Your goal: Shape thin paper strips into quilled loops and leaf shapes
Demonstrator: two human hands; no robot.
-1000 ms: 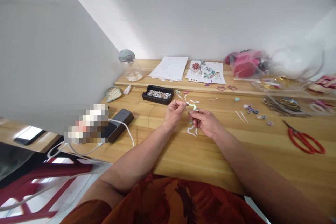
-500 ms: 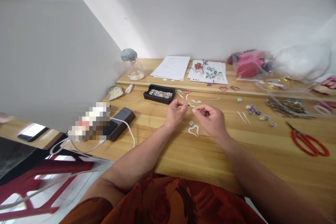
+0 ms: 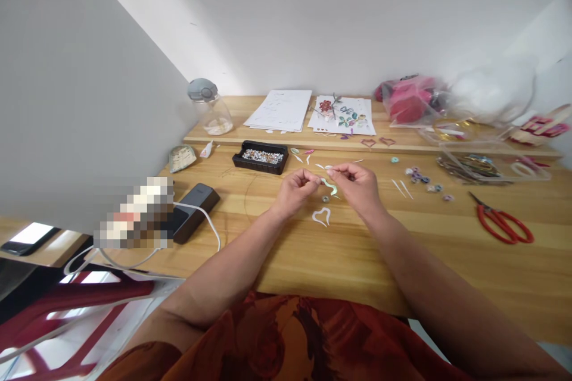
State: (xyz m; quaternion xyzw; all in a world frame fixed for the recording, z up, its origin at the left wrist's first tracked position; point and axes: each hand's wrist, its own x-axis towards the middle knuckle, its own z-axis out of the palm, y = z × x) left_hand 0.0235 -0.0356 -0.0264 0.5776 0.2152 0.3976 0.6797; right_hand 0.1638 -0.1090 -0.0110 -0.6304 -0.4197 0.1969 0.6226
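Note:
Over the tabletop, my left hand [image 3: 295, 193] pinches one end of a small pale-green wavy strip [image 3: 331, 188], which hangs out past its fingertips. Just to the right, my right hand [image 3: 357, 187] is closed in a pinch above the strip; whatever lies between its fingertips is too fine to make out. Below the strip are a small round bobbin [image 3: 325, 199] and a white open heart-shaped piece [image 3: 321, 216]. Thin leaf-like pieces [image 3: 298, 158] lie beyond my hands.
A black tray [image 3: 261, 158] of beads stands behind my left hand. Red-handled scissors [image 3: 503, 223] and several bobbins [image 3: 415, 175] lie to the right. At left are a dark grey device [image 3: 196, 212] with a white cable and a clear jar [image 3: 212, 113]. Papers [image 3: 279, 110] rest on the raised shelf.
The fingertips of my right hand have moved up, off the strip's right end. More of the green strip now shows, hanging from my left hand. The whole view has shifted slightly.

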